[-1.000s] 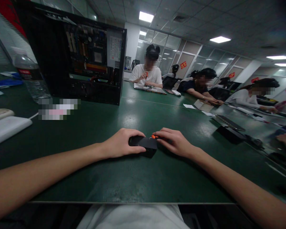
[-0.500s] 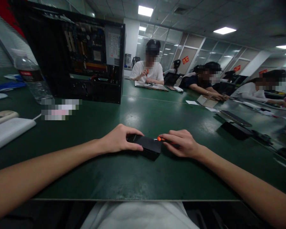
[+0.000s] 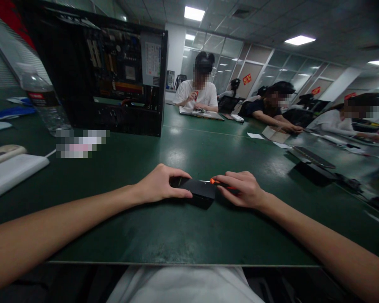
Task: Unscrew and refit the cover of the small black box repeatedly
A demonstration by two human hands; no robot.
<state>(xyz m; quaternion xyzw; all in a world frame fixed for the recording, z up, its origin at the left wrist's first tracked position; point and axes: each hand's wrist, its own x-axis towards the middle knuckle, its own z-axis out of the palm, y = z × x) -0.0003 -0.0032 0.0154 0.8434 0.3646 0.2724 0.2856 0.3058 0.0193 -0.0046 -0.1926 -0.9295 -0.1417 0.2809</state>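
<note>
Green matting covers the tabletop (image 3: 189,235) of a shared office workbench, where other people sit at work along the far edge and right side. Near the middle of the near edge lies a small flat black box (image 3: 199,190), matte and rectangular, its lid apparently closed. The left hand (image 3: 159,185) curls over the box's left end and presses it down, thumb along its near side. The right hand (image 3: 241,189) pinches a small orange-handled screwdriver (image 3: 219,184), its thin tip lying at the box's top right edge. Judging by this, the box looks unopened and the work on it is at an early stage. An open computer case (image 3: 113,75) and a water bottle (image 3: 44,103) stand toward the far left corner.
</note>
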